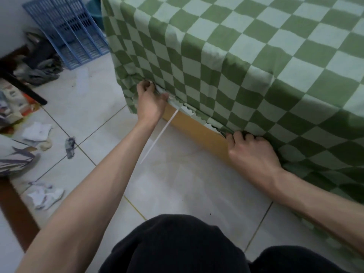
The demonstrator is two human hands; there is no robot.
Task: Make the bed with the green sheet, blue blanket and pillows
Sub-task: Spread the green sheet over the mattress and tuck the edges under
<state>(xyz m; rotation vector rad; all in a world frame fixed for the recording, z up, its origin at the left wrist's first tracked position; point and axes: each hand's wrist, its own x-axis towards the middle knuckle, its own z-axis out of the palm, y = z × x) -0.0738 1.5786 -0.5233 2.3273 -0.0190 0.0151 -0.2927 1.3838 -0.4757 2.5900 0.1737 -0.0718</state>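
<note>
1. Kneeling on pale floor tiles, dark-clothed knees nearest the lens.
2. Gripping the lower hem of the green sheet with the right hand, fingers curled into the fabric.
3. Pinching the same hem near the bed corner with the left hand, fingers curled round the edge.
4. Draping over the mattress top and side, exposing the wooden bed frame below.
5. Lying beyond on the floor: blue basket, crumpled paper.
</note>
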